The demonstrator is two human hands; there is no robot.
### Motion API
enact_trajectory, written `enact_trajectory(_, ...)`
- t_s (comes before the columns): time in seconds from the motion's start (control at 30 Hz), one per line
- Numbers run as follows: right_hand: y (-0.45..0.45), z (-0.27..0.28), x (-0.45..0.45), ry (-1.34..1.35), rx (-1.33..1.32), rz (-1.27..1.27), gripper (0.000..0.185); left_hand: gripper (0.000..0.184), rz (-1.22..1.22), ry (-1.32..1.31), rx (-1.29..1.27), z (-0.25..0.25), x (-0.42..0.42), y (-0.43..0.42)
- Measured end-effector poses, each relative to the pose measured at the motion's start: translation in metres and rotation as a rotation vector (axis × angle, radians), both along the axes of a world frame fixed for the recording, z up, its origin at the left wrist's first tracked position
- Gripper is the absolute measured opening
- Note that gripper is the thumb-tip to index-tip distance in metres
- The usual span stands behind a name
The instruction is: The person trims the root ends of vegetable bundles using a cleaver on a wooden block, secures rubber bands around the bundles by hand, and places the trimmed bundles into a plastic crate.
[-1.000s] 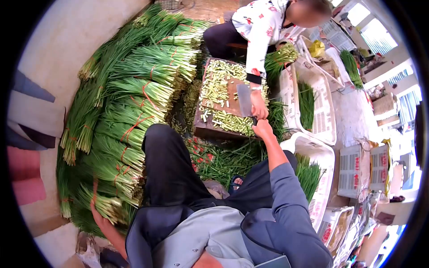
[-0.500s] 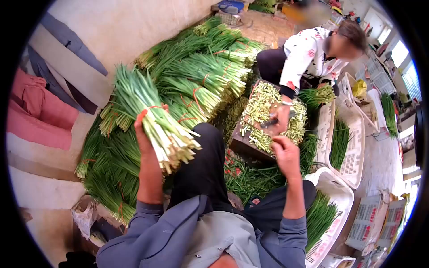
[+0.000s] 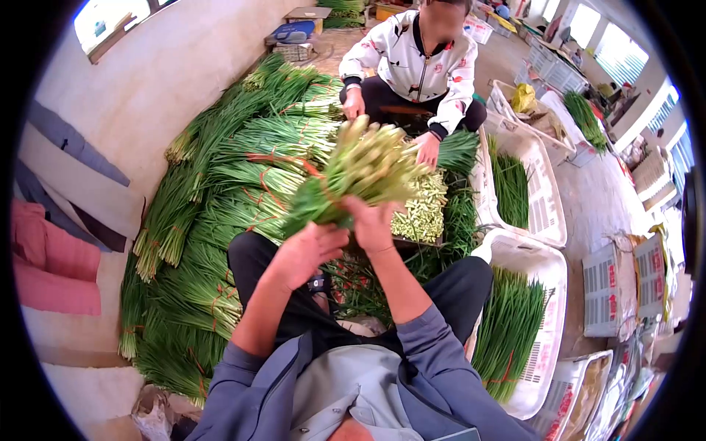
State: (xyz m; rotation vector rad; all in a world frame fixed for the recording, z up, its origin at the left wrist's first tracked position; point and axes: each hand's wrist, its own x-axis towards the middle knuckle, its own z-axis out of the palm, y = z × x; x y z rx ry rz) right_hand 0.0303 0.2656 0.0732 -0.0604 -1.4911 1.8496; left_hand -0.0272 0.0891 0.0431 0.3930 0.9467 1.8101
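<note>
A bundle of garlic chives (image 3: 360, 165) is raised in front of me, its pale cut stem ends pointing up and away and blurred by motion. My left hand (image 3: 307, 253) is closed at the green leafy end. My right hand (image 3: 371, 224) grips the bundle's near side, just right of my left hand. Beyond the bundle and partly hidden by it is a box top heaped with short chopped stem pieces (image 3: 423, 213). Loose green leaves (image 3: 368, 287) lie between my knees.
Tied chive bundles (image 3: 250, 140) are piled to my left along the wall. Facing me sits a co-worker (image 3: 419, 62), both hands close behind the bundle. White plastic crates (image 3: 555, 294) holding chives line my right side. Pink cloth (image 3: 55, 257) hangs at far left.
The bundle has moved right from my left side to the centre, and its stem ends have swung upward. My right hand has joined my left on it. The co-worker has sat up straighter.
</note>
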Motion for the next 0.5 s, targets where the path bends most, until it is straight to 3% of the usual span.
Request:
enact_trajectory(0.07,0.023,-0.003,0.000,0.088,-0.288,-0.042,0.048,0.066,-0.068,0.049,-0.094,-0.006,0.026,0.003)
enact_trajectory(0.13,0.042,-0.017,0.012,0.046,-0.446,-0.123,0.057,0.069,-0.339,-0.152,-0.040,-0.034,0.045,0.012)
enact_trajectory(0.17,0.050,-0.028,0.019,0.069,-0.455,-0.148,0.057,0.072,-0.417,-0.266,0.035,-0.049,0.055,0.020)
enact_trajectory(0.27,0.047,-0.026,0.038,0.108,-0.501,-0.129,0.061,0.090,-0.490,-0.293,0.169,-0.072,0.078,0.047)
enact_trajectory(0.4,0.040,-0.035,0.057,0.174,-0.665,-0.134,0.070,0.102,-0.374,-0.245,0.429,-0.034,0.078,0.083)
enact_trajectory(0.47,0.030,-0.035,0.075,0.185,-0.716,-0.059,0.069,0.105,-0.010,-0.325,0.535,-0.036,0.062,0.100)
enact_trajectory(0.5,0.025,-0.039,0.080,0.194,-0.658,-0.077,0.068,0.105,-0.006,-0.321,0.540,-0.037,0.056,0.106)
